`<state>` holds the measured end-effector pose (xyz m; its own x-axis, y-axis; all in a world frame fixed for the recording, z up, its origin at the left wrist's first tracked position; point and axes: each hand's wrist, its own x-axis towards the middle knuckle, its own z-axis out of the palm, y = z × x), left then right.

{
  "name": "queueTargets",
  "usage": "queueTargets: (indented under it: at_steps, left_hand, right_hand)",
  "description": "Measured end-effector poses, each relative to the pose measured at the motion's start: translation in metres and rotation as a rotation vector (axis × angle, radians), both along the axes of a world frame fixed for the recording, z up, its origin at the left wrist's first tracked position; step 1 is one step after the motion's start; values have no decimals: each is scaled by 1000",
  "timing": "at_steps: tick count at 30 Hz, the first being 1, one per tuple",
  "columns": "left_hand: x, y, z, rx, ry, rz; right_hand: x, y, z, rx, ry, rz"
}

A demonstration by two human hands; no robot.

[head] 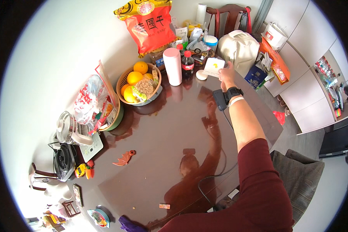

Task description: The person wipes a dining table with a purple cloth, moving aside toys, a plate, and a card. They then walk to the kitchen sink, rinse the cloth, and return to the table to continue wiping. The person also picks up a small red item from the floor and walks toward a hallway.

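My right hand [227,76] reaches across to the far right part of the glossy brown table [162,136]. Its fingers grip the edge of a white square card or flat box [213,67] with a small yellow picture. A round whitish item [201,75] lies just left of the card. Farther left stand a cola bottle [188,63] with a red cap and a pink cylindrical tumbler [172,67]. My left hand is out of view. Before me on the table lie a reddish-brown bat-wing-shaped piece [124,158], a small packet [164,206] and a purple cloth [130,224].
A basket of oranges [159,92] and a green-rimmed bin of bags [117,119] line the wall side. A glass kettle [66,127] stands near a black appliance base [64,162]. A cream bag [239,50] stands beyond my hand. A cable [199,185] runs from my wrist device across the table.
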<state>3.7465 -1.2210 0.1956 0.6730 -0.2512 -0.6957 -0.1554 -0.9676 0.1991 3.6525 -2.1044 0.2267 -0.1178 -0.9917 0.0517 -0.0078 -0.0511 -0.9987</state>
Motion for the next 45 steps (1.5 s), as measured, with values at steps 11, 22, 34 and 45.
queueTargets:
  at_steps: [11, 22, 34, 45]
  left_hand:
    - [4, -17, -12, -19, 6, 0]
    - [12, -28, -16, -26, -8, 22]
    - [16, -34, -27, -19, 4, 134]
    - [19, -32, -35, -5, 28, 235]
  right_hand:
    - [-21, 5, 23, 276, -303, 231]
    - [14, -11, 51, 85, -207, 110]
    - [115, -80, 139, -557, 290, -70]
    - [190, -150, 132, -643, 361, -67]
